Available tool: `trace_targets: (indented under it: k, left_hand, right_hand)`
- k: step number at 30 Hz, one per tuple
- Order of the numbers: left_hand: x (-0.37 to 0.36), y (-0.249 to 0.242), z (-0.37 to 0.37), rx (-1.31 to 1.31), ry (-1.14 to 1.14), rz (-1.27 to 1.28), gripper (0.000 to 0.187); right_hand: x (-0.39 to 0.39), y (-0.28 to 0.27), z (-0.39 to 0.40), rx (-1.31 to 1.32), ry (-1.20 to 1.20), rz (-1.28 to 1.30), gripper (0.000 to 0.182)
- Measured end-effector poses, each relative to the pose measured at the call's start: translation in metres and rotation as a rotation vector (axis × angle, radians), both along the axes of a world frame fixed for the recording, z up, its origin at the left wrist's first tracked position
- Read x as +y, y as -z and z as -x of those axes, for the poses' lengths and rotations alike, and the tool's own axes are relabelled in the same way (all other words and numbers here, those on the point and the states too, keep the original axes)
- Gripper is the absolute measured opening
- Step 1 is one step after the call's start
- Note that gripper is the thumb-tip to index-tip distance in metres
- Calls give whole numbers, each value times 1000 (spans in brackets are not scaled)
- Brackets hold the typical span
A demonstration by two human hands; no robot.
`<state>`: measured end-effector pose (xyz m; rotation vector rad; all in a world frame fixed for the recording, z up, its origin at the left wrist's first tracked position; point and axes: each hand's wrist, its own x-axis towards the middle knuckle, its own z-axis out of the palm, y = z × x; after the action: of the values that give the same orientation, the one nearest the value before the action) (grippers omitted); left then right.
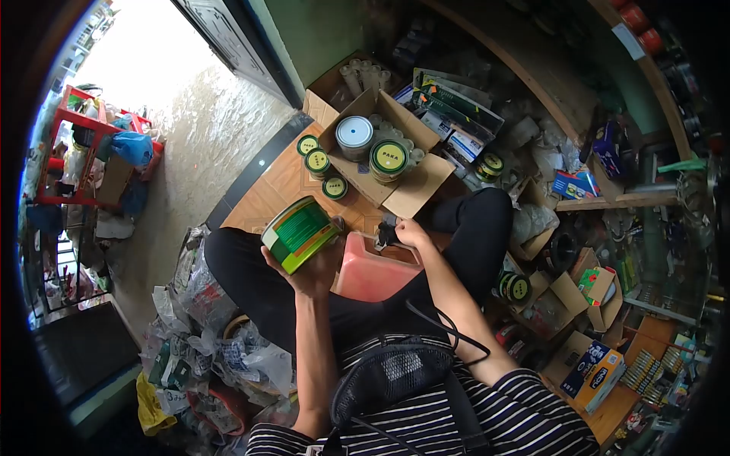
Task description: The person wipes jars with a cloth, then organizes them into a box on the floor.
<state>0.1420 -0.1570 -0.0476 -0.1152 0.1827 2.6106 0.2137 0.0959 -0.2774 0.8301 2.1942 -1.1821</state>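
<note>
My left hand [315, 270] is wrapped round a large green tin [298, 232] with an orange band, held tilted above my lap. My right hand [411, 234] is closed on a small black item [387, 232], whose kind I cannot make out. Between my legs, under both hands, is a pink plastic stool [374, 270]. Beyond my hands several small tins with yellow PAKA lids [317, 160] stand on the tiled floor. An open cardboard box [365, 181] beside them has a large PAKA tin [389, 158] and a white-lidded tin [354, 133] on it.
Plastic bags [251, 353] are heaped at my left. On the right are cardboard boxes [559, 300], an orange-and-blue carton [597, 376] and wooden shelving [623, 199]. A red rack [76, 118] stands by the bright doorway at upper left.
</note>
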Motion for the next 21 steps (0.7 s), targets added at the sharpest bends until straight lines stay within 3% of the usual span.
trace_targets:
  k: [1, 3, 5, 7, 12, 17, 19, 20, 21]
  left_hand:
    - [-1, 2, 4, -2, -6, -36, 104]
    - [-5, 10, 9, -49, -38, 7, 106]
    - [-8, 13, 17, -43, -31, -2, 110]
    - [1, 5, 27, -26, 6, -36, 111]
    - [-16, 31, 29, -282, -114, 239, 120]
    - [-21, 43, 40, -310, -43, 354, 128]
    - [-21, 42, 48, -241, -25, 428, 128]
    - [-25, 51, 47, -229, -28, 394, 123]
    - [-28, 63, 45, -172, -46, 673, 117]
  right_hand:
    - [-1, 23, 1, -19, -18, -7, 29]
    - [-9, 1, 9, -112, -109, 59, 36]
    - [-10, 60, 14, -195, -305, 57, 42]
    - [-23, 105, 11, -148, -294, 123, 45]
    - [-58, 101, 12, -443, -449, 73, 60]
    - [-54, -3, 46, -594, -432, -59, 52]
    - [-56, -15, 59, -555, -424, -62, 48]
    - [-57, 17, 50, -414, -456, 10, 48]
    - [-49, 25, 52, -256, -561, 123, 34]
